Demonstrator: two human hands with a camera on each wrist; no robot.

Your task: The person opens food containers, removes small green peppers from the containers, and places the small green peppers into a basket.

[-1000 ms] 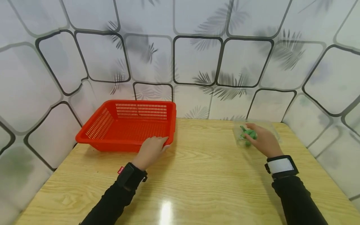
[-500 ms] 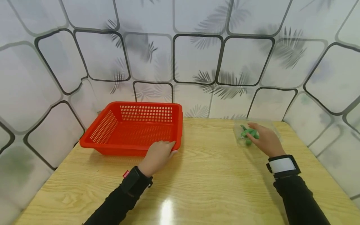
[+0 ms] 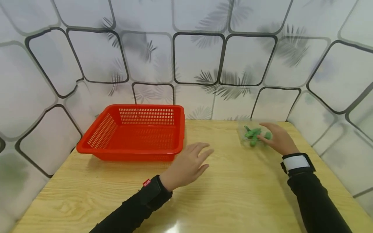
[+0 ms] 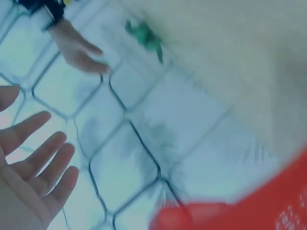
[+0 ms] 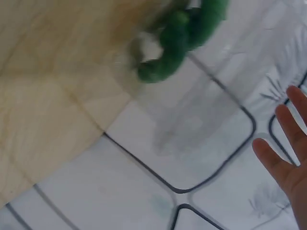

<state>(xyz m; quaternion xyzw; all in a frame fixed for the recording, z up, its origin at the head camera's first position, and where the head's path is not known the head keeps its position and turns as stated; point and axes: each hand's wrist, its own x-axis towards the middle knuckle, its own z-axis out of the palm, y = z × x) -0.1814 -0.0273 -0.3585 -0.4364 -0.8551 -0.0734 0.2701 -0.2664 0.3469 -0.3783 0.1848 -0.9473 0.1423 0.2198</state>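
In the head view, a red slotted basket (image 3: 131,151) stands at the left, with nothing inside. My left hand (image 3: 186,166) is off its near right corner, fingers spread and holding nothing; the left wrist view shows the same hand (image 4: 33,177) with an empty palm. Far right, a clear container (image 3: 242,129) holds several green pieces (image 3: 254,132). Over its right side is my right hand (image 3: 278,139), thumb and fingers apart. The right wrist view shows spread fingers on this hand (image 5: 288,158) and the curved green pieces (image 5: 175,45) blurred. Contact with the container cannot be told.
A light wooden table (image 3: 221,187) carries the basket and the container. Patterned white sheeting (image 3: 198,58) with dark outlines and leaf shapes rises behind the table and along both sides.
The basket has shifted a little right and nearer. My left hand has let go of its corner and moved right. My right hand has moved slightly right, uncovering more green pieces. The head view has turned slightly.
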